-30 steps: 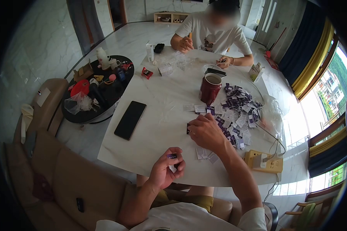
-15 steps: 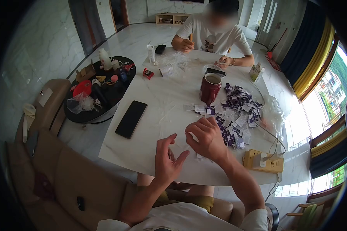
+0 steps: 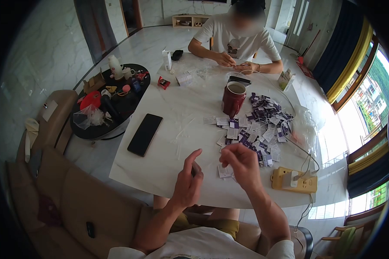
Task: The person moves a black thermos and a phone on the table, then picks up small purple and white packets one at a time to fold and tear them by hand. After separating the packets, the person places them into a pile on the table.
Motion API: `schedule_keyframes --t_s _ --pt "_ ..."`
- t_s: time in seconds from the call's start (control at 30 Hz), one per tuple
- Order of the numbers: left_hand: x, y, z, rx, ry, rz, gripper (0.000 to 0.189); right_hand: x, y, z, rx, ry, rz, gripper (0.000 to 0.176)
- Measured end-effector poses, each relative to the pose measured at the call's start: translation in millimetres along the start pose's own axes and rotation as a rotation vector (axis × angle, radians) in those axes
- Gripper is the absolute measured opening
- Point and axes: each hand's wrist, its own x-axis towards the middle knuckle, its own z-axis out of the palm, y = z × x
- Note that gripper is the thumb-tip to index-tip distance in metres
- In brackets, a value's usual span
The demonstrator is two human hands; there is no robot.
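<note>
My left hand (image 3: 188,181) is raised at the near edge of the white marbled table (image 3: 160,168), its index finger stretched up and the other fingers partly bent. I make out nothing held in it. To its right, my right hand (image 3: 243,167) has thumb and fingertips pressed together in a pinch; whatever they hold is too small or hidden. Just beyond it lies a heap of small purple-and-white tags (image 3: 270,114), some loose near my wrist. One pale tag (image 3: 224,171) rests on the table between my hands. Thin clear plastic strips (image 3: 183,134) lie left of the heap.
A dark red mug (image 3: 234,98) stands behind the tags. A black phone (image 3: 145,135) lies left, a yellow power strip (image 3: 294,180) with cables right. Clear plastic bags (image 3: 304,129) sit at the right edge. Across the table a person (image 3: 235,41) works with both hands together.
My right hand has moved slightly right and nearer, uncovering tags. My left thumb has drawn in towards the fingers. The other person's hands have come together.
</note>
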Motion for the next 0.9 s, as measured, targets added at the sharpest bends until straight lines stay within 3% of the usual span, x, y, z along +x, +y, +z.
schedule_keyframes --t_s 0.07,0.17,0.27,0.33,0.37,0.43,0.53,0.6,0.73,0.9 --pt "0 -2 -7 -0.234 -0.048 -0.204 0.04 12 -3 -9 0.229 0.092 -0.033 0.018" --pt "1 -16 -15 -0.701 -0.033 -0.222 0.02 29 -8 -14 0.538 0.214 -0.111 0.014" --pt "4 -6 -22 -0.916 0.052 -0.365 0.021 37 -11 11 0.009 0.159 -0.352 0.011" --pt "3 -7 -22 -0.851 0.07 -0.365 0.026 43 -3 28 -0.528 0.059 -0.527 0.008" --pt "4 -7 -20 -0.822 0.071 -0.366 0.029 56 18 35 -0.571 0.0 -0.744 0.009" --pt "5 -9 -21 -0.738 0.038 -0.384 0.031 69 32 47 -0.782 -0.12 -0.964 0.01" --pt "5 -13 -22 -0.735 0.018 -0.332 0.026 77 44 55 -1.028 -0.303 -0.934 0.011" --pt "5 -8 -14 -0.72 0.125 -0.307 0.022 72 39 50 -1.001 -0.254 -0.935 0.013" --pt "4 -8 -18 -0.713 0.064 -0.337 0.022 69 15 10 -1.043 -0.129 -0.846 0.016" --pt "2 -11 -20 -0.703 0.003 -0.34 0.023 68 7 -42 -1.305 0.072 -0.555 0.012"
